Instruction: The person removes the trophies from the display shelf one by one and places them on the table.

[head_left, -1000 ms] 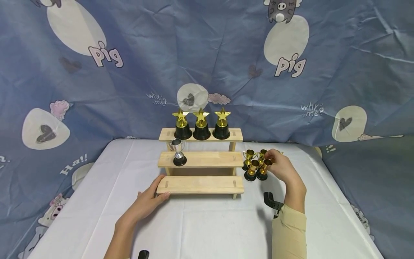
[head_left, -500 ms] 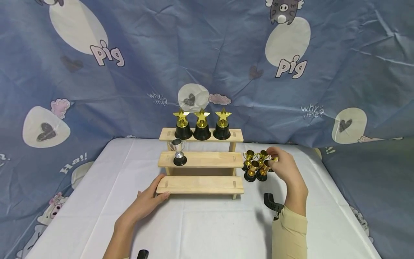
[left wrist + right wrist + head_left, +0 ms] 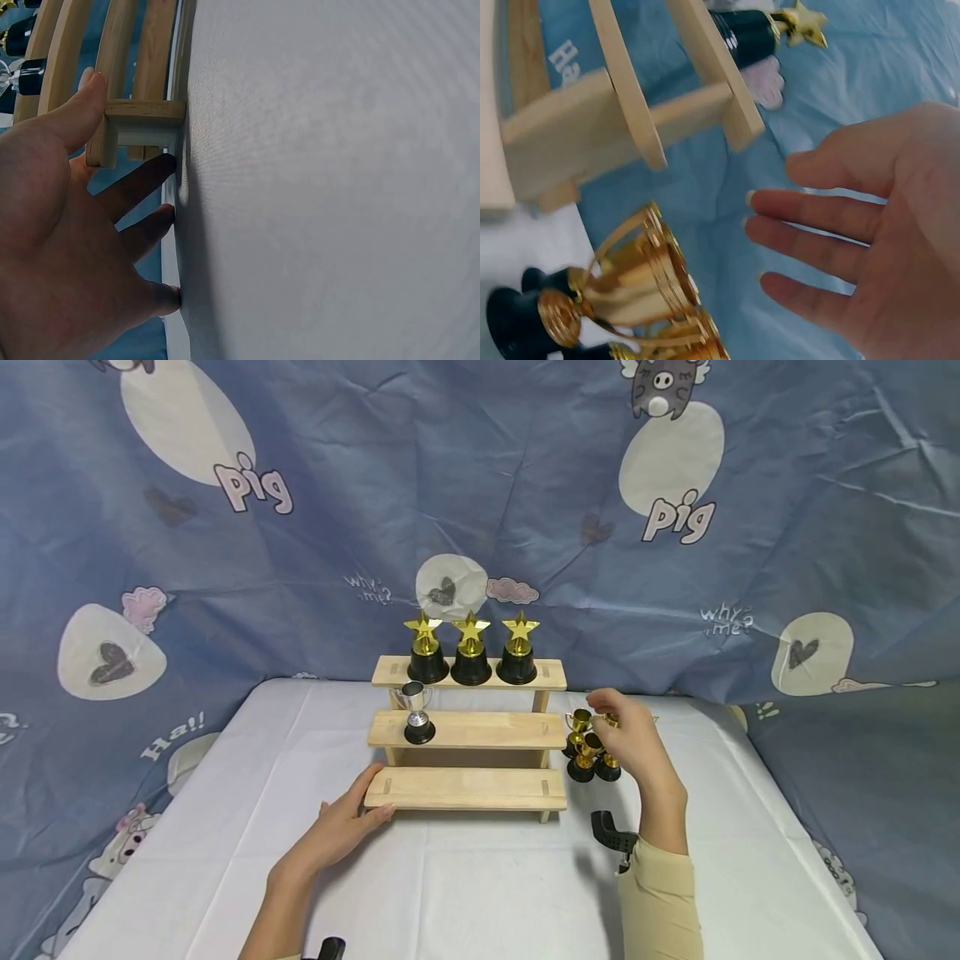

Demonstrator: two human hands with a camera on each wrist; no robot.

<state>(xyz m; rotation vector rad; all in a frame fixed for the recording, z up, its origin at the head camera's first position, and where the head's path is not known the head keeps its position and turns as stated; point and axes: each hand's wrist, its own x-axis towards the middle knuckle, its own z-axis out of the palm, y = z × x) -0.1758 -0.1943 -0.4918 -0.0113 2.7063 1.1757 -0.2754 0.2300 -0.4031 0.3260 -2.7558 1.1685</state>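
Note:
A three-tier wooden stand point(image 3: 465, 787) is on the white tablecloth. My left hand point(image 3: 341, 831) holds the left end of its lowest step; in the left wrist view the thumb lies against the step's end and other fingers reach down to the cloth. Right of the stand, several small gold trophy cups point(image 3: 589, 747) with black bases stand bunched together. My right hand point(image 3: 636, 739) is over them, partly hiding some. In the right wrist view its fingers point(image 3: 821, 214) are extended, apart from the nearest gold cup point(image 3: 641, 289), with nothing held.
Three gold star trophies point(image 3: 471, 667) line the top tier. One silver trophy cup point(image 3: 417, 714) stands at the left of the middle tier. Behind the table hangs a blue printed cloth point(image 3: 480, 485). Black wrist camera mounts point(image 3: 611, 831) show by the forearms.
My right hand has moved left over the gold cups, its fingers nearer the stand. The left hand stays on the stand. Cups and star trophies keep their places on the tiers.

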